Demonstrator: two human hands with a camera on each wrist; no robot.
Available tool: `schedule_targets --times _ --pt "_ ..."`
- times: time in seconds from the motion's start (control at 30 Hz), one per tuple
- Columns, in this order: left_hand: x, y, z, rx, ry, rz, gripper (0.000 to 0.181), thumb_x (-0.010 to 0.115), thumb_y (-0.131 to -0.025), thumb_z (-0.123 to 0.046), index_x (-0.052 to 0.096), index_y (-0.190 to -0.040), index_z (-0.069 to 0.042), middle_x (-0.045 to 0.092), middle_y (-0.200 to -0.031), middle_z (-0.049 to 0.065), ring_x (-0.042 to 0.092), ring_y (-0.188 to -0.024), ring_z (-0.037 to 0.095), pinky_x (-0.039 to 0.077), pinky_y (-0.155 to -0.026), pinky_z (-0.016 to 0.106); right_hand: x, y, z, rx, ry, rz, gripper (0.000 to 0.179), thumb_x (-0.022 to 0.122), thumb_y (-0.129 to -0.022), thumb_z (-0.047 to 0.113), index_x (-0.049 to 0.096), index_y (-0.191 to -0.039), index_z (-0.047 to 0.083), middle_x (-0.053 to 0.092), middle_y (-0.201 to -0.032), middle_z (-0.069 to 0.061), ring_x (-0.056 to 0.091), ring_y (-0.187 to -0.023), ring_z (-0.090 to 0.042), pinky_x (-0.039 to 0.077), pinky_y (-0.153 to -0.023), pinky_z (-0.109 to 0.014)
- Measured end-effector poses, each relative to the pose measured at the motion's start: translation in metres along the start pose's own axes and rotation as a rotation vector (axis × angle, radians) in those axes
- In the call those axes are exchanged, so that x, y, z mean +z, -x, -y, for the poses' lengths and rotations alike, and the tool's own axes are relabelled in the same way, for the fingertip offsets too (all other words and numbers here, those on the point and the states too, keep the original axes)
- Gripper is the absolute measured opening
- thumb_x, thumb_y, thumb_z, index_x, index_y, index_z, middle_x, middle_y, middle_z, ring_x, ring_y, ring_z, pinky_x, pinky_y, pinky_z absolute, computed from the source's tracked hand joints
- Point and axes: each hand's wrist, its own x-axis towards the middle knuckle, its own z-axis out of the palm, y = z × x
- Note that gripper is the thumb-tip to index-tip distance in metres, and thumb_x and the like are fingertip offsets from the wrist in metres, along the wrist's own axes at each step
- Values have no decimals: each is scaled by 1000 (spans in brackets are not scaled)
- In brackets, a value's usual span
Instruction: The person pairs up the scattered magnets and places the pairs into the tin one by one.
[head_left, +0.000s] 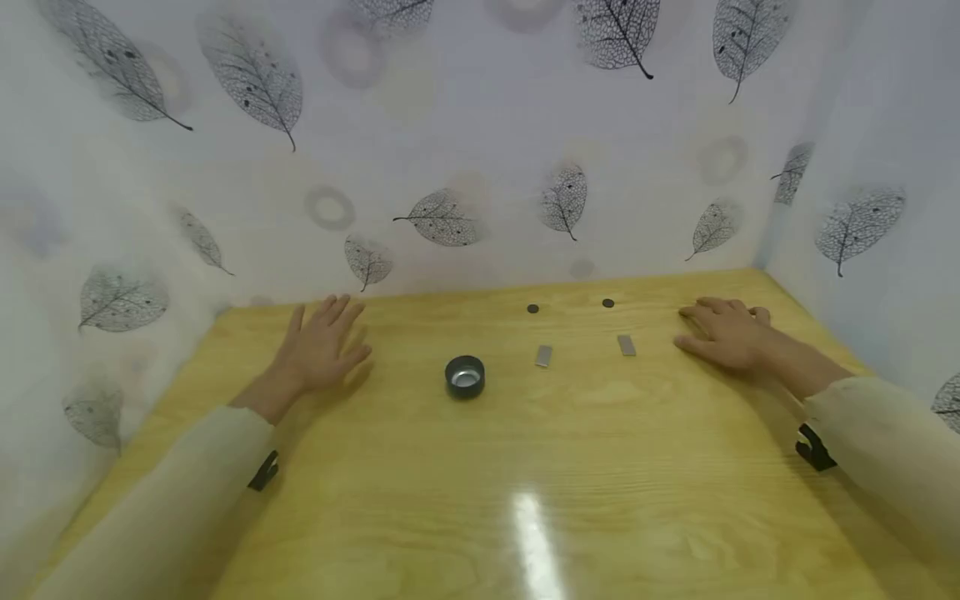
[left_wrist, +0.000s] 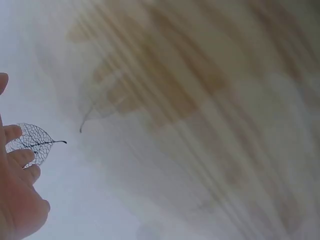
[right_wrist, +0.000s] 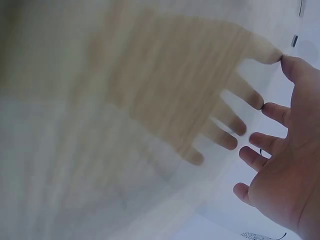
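My left hand (head_left: 318, 348) is held at the left of the wooden table (head_left: 420, 475), fingers spread and holding nothing. At the right side is my right hand (head_left: 729, 335), its fingers extended and nothing in its grasp. The right wrist view shows this hand (right_wrist: 290, 150) with fingertips right at the glossy tabletop, over its reflection. Between the hands, nearer the left, stands a small round dark dish (head_left: 465, 377) with a shiny metal inside. Two thin grey rectangular pieces, a left one (head_left: 543, 356) and a right one (head_left: 627, 345), lie right of the dish.
Behind the rectangular pieces, near the back edge, lie two small black discs, a left one (head_left: 532, 308) and a right one (head_left: 608, 303). A pale curtain (head_left: 480, 150) printed with dark leaves encloses the table at the back and both sides.
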Motion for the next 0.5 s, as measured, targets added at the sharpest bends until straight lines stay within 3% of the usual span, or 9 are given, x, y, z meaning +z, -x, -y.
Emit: schedule_targets --times 0.27,0.5 --pt "3 -8 -6 37 -27 7 69 48 -101 -46 31 -155 -7 24 -162 21 25 -147 44 19 -113 69 -2 -2 2 -29 35 -29 63 49 -101 49 44 -147 6 37 -150 -30 33 -132 -56 25 -91 -71" --pt "6 -15 -10 53 -18 32 67 50 -99 -40 31 -155 -9 26 -162 20 29 -146 42 23 -112 68 -1 -13 9 -103 63 -117 49 54 -98 32 51 -141 8 48 -145 -25 43 -130 -48 29 -90 -67"
